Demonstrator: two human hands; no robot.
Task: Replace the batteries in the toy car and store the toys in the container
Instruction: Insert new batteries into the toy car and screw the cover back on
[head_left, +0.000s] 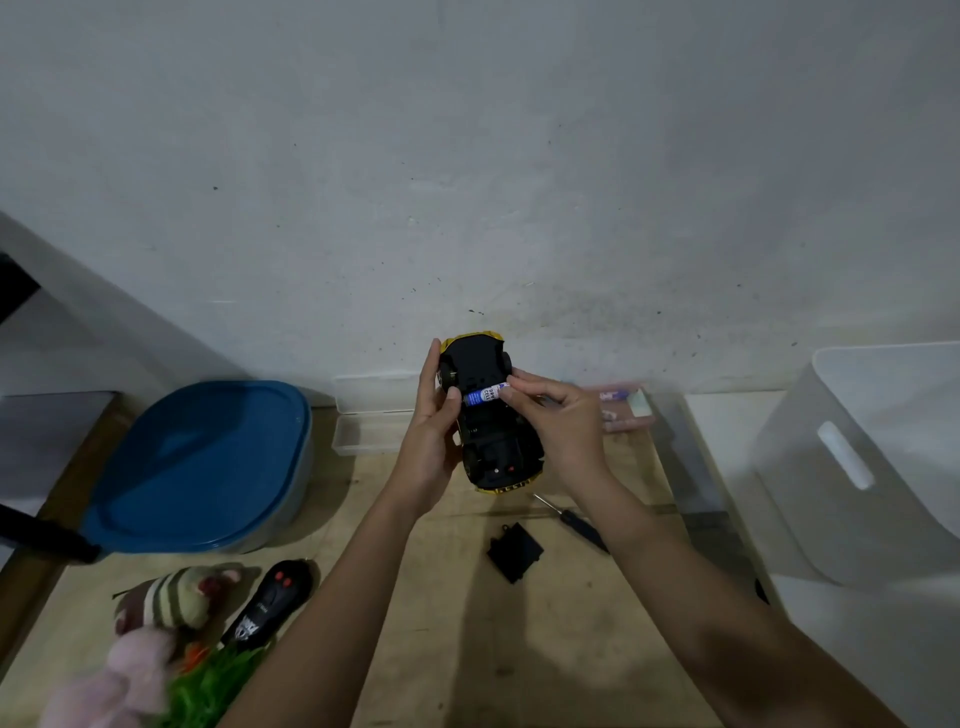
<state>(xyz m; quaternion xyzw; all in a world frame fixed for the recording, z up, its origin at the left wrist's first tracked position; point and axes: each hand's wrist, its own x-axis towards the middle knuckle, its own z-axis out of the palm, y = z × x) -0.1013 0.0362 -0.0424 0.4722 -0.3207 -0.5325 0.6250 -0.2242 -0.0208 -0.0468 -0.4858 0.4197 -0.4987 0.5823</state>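
A yellow toy car (493, 441) is held upside down above the wooden table, its black underside facing me. My left hand (434, 431) grips the car's left side. My right hand (558, 415) pinches a blue and white battery (483, 393) that lies across the open battery bay. The black battery cover (515, 552) lies on the table below the car, and a black-handled screwdriver (574, 522) lies beside it. A black remote control (272, 605) with red buttons rests at the lower left.
A container with a blue lid (202, 462) stands at the left. Small clear boxes (371, 415) sit against the wall. A large white bin (872, 457) stands at the right. Plush toys (171, 603) and a green toy (218, 686) lie at the lower left.
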